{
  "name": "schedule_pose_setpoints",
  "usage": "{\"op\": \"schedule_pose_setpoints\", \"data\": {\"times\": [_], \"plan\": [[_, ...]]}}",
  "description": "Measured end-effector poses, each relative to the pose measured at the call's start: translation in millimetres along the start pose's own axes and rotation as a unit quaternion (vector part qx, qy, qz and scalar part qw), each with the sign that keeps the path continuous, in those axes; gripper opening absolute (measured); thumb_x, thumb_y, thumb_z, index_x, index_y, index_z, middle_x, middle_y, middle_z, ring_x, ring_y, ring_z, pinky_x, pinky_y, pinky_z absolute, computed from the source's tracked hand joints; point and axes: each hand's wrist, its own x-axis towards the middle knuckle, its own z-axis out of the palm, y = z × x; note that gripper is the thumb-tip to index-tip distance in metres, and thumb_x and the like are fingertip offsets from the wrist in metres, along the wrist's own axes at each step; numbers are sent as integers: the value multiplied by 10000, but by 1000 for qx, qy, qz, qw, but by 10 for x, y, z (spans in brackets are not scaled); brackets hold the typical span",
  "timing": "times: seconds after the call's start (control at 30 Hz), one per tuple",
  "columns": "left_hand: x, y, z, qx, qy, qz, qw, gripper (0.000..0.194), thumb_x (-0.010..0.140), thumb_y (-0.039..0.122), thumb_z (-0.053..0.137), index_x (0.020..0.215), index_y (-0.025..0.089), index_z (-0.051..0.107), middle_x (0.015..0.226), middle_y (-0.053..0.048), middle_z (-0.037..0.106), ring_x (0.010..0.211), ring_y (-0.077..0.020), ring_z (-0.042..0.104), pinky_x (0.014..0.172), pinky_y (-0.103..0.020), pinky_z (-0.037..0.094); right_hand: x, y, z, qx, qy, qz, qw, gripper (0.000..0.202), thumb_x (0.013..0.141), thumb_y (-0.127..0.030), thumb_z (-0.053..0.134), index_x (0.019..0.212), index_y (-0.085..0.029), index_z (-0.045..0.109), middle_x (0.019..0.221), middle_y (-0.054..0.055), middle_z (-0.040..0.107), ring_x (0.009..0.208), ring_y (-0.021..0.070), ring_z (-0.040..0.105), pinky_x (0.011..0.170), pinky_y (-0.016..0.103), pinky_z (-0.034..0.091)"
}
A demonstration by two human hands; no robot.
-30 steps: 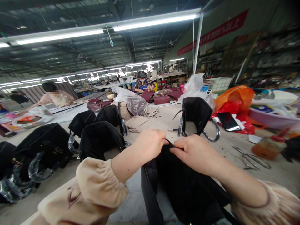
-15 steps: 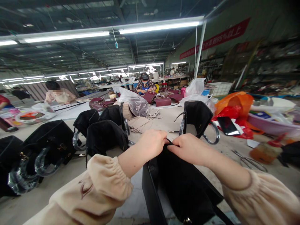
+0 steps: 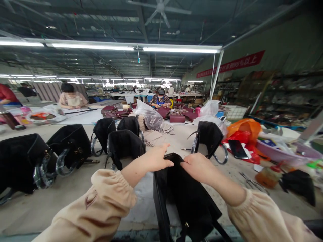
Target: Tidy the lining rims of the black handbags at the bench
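Observation:
A black bag (image 3: 191,198) stands open-topped at the table's near edge, its far rim pointing away from me. My right hand (image 3: 199,167) pinches the far right part of that rim between thumb and fingers. Just left of the rim is my left hand (image 3: 156,158), thumb and index finger apart, with nothing visible in it. Whether its thumb touches the bag cannot be made out clearly.
More black bags (image 3: 126,144) with wrapped handles stand on the left; another (image 3: 208,137) is beyond my right hand. Scissors (image 3: 252,183), a glue bottle (image 3: 268,175), a phone (image 3: 237,149) and a purple basin (image 3: 290,151) lie right. A person (image 3: 160,98) sits across.
My left hand has let go of the bag's rim and moved left, its fingers spreading. My right hand still grips the rim. The camera view has tilted up.

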Motion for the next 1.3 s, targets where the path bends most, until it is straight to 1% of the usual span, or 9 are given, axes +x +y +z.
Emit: {"op": "schedule_pose_setpoints", "data": {"times": [0.2, 0.33, 0.43, 0.63, 0.83, 0.93, 1.03, 1.13, 1.3], "plan": [[-519, 289, 146, 76, 124, 2, 989, 706, 679, 471, 663, 1280, 191, 420, 1299, -105, 520, 1173, -289, 504, 995, -396, 401, -361, -92, -43, -11, 28, 40, 999, 371, 860, -299, 403, 671, -179, 699, 709, 90, 694, 712, 203, 633, 599, 277, 363], [-663, 324, 259, 100, 94, -27, 990, 595, 753, 218, 576, 1310, 148, 377, 1266, -138, 536, 1104, -276, 564, 927, -381, 449, -528, -83, -20, -20, 32, 67, 997, 379, 872, -313, 382, 697, -188, 694, 756, 90, 705, 750, 211, 638, 623, 282, 367], [-663, 275, 223, 111, 71, -17, 991, 641, 728, 13, 449, 1344, 137, 323, 1262, -150, 537, 1143, -237, 553, 929, -335, 444, -588, -65, -22, -27, 32, 72, 997, 384, 876, -310, 377, 688, -188, 689, 762, 91, 706, 757, 208, 638, 633, 282, 365], [-737, 253, 46, 153, -21, 21, 988, 712, 691, 39, 521, 1348, 244, 338, 1175, -98, 573, 1029, -251, 607, 851, -352, 482, -702, -57, -37, -18, 26, 49, 998, 383, 875, -327, 392, 636, -198, 662, 719, 69, 698, 720, 202, 626, 607, 286, 342], [-559, 452, 56, 137, 56, 75, 986, 497, 680, 476, 686, 1105, 237, 586, 1239, -96, 515, 1110, -296, 519, 939, -416, 427, -711, -32, -8, 38, 18, 37, 998, 377, 883, -306, 385, 624, -201, 638, 676, 46, 673, 665, 174, 603, 587, 267, 347], [-366, 534, 130, 163, 83, 109, 977, 288, 701, 425, 690, 921, 240, 672, 1173, -76, 559, 1070, -295, 533, 924, -436, 416, -715, -29, -4, 72, 18, 43, 996, 372, 889, -312, 387, 624, -205, 624, 647, 37, 655, 621, 159, 585, 556, 253, 343], [-212, 519, 197, 161, 68, 131, 976, 120, 736, 334, 671, 781, 227, 701, 1016, -46, 623, 939, -233, 588, 869, -372, 436, -736, -19, 1, 79, 18, 53, 995, 376, 890, -309, 395, 591, -201, 595, 616, 36, 636, 590, 151, 564, 543, 253, 332], [-132, 450, 235, 114, 49, 158, 980, 143, 794, 308, 608, 744, 215, 705, 902, -21, 658, 803, -165, 613, 770, -279, 457, -752, 1, 13, 85, 23, 59, 994, 380, 894, -307, 396, 568, -195, 558, 598, 29, 619, 569, 140, 539, 539, 254, 311], [-78, 399, 267, 118, 51, 151, 980, 198, 798, 334, 590, 695, 203, 698, 757, -25, 687, 724, -181, 624, 676, -275, 458, -746, 33, 40, 99, 17, 61, 993, 381, 894, -314, 402, 547, -193, 503, 562, 5, 582, 549, 126, 503, 530, 252, 283]]}}
